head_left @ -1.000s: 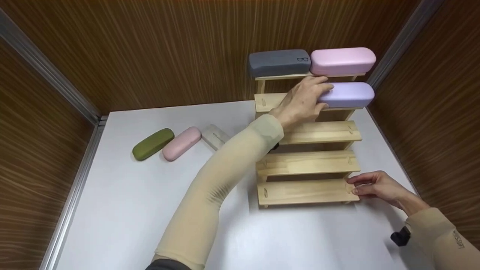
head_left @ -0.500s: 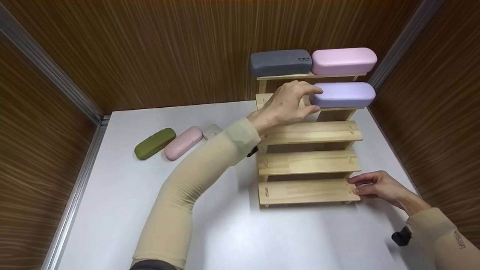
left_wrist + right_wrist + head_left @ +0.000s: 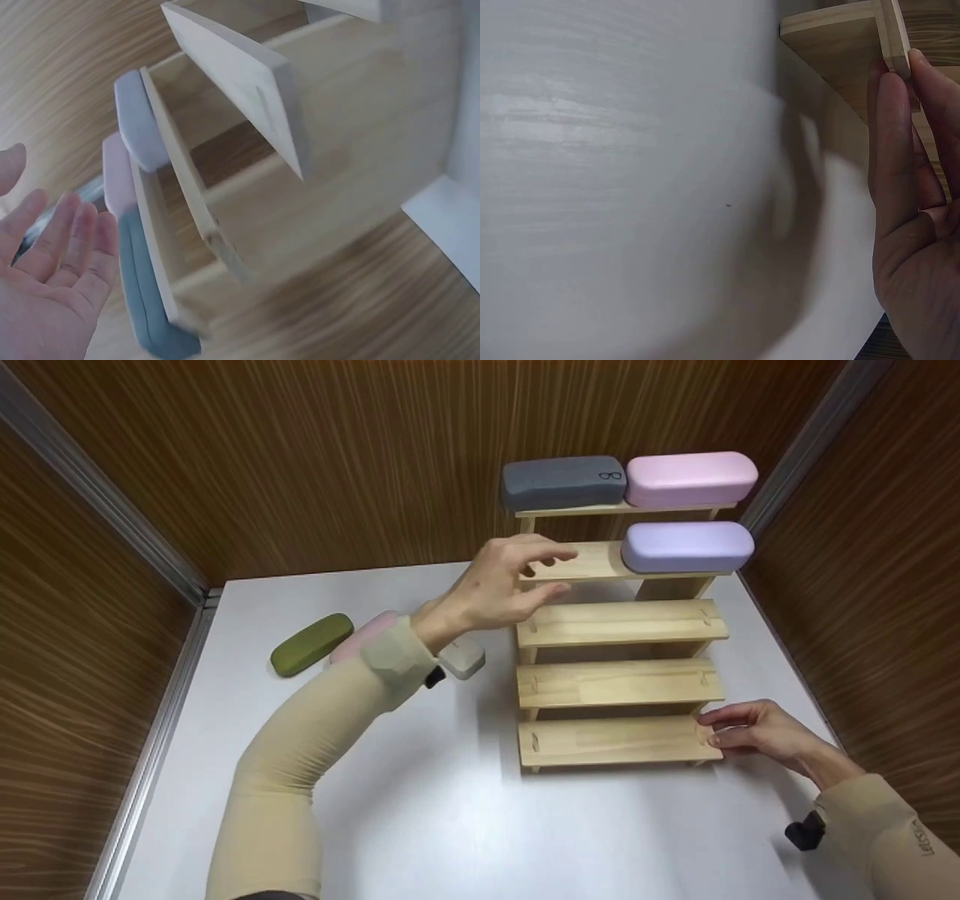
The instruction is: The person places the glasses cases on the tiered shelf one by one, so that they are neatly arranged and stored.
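My left hand, fingers spread and holding nothing, hovers by the left end of the wooden tiered rack. A lavender glasses case lies on the right half of the second shelf from the top, apart from that hand. On the top shelf sit a grey glasses case and a pink glasses case, side by side. My right hand pinches the right end of the lowest shelf; in the right wrist view its thumb and fingers lie on both faces of the board.
Left of the rack on the white table lie an olive glasses case, a light pink case partly behind my left arm, and a pale grey case, partly covered. Wood-grain panels enclose the back and sides.
My left hand has let go of the lavender case and moved left, away from it. The lavender case stays on its shelf. My right hand keeps its hold on the rack.
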Demonstrator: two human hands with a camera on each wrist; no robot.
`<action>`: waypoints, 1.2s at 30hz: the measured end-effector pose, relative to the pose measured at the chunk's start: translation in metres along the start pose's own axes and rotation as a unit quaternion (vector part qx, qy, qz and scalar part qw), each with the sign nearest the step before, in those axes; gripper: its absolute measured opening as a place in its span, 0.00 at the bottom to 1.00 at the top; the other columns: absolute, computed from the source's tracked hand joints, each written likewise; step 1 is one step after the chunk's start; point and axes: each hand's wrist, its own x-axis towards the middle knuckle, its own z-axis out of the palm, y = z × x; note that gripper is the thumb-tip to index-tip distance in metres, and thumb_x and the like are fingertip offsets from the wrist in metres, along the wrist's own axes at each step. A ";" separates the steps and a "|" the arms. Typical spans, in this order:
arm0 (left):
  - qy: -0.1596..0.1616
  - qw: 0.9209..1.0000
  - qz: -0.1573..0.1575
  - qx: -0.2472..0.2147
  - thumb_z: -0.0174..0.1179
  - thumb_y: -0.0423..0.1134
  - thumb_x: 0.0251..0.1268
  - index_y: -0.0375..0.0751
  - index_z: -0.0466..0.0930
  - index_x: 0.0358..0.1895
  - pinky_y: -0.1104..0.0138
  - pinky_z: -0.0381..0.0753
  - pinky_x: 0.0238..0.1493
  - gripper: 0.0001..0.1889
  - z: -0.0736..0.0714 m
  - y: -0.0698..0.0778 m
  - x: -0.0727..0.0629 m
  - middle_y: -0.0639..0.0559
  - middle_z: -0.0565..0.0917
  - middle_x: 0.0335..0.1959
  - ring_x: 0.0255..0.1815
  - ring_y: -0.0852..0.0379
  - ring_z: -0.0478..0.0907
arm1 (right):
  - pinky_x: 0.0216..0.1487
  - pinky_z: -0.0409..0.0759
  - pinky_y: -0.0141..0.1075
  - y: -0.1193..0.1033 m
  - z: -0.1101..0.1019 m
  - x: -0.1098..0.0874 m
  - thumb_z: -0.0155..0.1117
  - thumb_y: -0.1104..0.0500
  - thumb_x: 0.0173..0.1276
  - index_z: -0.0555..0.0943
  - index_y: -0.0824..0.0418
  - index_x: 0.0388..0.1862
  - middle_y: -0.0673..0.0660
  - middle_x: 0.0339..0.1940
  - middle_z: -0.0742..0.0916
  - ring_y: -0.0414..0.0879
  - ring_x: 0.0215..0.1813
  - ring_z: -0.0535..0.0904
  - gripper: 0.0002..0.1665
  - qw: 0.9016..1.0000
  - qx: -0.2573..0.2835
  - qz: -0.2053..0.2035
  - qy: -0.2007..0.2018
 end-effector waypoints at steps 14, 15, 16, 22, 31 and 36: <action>0.027 0.997 -0.063 0.030 0.71 0.40 0.78 0.39 0.90 0.66 0.53 0.92 0.52 0.19 -0.048 -0.020 -0.058 0.41 0.94 0.58 0.56 0.45 0.92 | 0.48 0.93 0.29 0.002 -0.001 0.000 0.70 0.73 0.76 0.95 0.53 0.60 0.38 0.50 0.96 0.32 0.48 0.92 0.22 1.000 0.008 -0.017 -0.009; 0.029 0.997 -0.069 0.031 0.71 0.40 0.78 0.39 0.90 0.66 0.53 0.92 0.52 0.19 -0.051 -0.022 -0.063 0.42 0.94 0.58 0.56 0.45 0.92 | 0.48 0.93 0.29 0.002 -0.001 0.000 0.70 0.73 0.76 0.95 0.53 0.59 0.38 0.50 0.96 0.32 0.48 0.92 0.22 1.000 0.010 -0.016 -0.009; 0.033 0.996 -0.075 0.031 0.71 0.40 0.78 0.39 0.90 0.66 0.53 0.92 0.52 0.19 -0.054 -0.024 -0.068 0.42 0.94 0.58 0.56 0.45 0.92 | 0.48 0.93 0.29 0.002 -0.001 0.000 0.70 0.73 0.76 0.95 0.53 0.59 0.38 0.49 0.96 0.32 0.48 0.92 0.22 1.000 0.011 -0.017 -0.011; 0.062 0.991 -0.119 0.016 0.71 0.39 0.79 0.40 0.89 0.68 0.50 0.92 0.55 0.19 -0.069 -0.037 -0.100 0.43 0.94 0.61 0.58 0.46 0.91 | 0.48 0.92 0.29 0.001 0.000 0.000 0.70 0.71 0.77 0.95 0.50 0.58 0.38 0.48 0.96 0.33 0.48 0.92 0.21 1.000 0.003 -0.005 -0.006; 0.119 0.975 -0.186 0.021 0.72 0.36 0.78 0.37 0.87 0.69 0.60 0.92 0.58 0.21 -0.087 -0.060 -0.155 0.39 0.93 0.62 0.61 0.44 0.91 | 0.47 0.92 0.28 0.001 -0.001 0.000 0.70 0.72 0.77 0.95 0.50 0.58 0.37 0.48 0.95 0.32 0.48 0.92 0.22 1.000 -0.001 -0.013 -0.006; 0.141 0.963 -0.229 0.025 0.73 0.35 0.76 0.37 0.87 0.69 0.75 0.87 0.56 0.22 -0.090 -0.074 -0.183 0.40 0.93 0.61 0.61 0.44 0.91 | 0.48 0.92 0.29 0.000 -0.001 0.000 0.70 0.72 0.77 0.95 0.49 0.57 0.37 0.48 0.96 0.32 0.48 0.92 0.22 1.000 0.007 -0.010 -0.008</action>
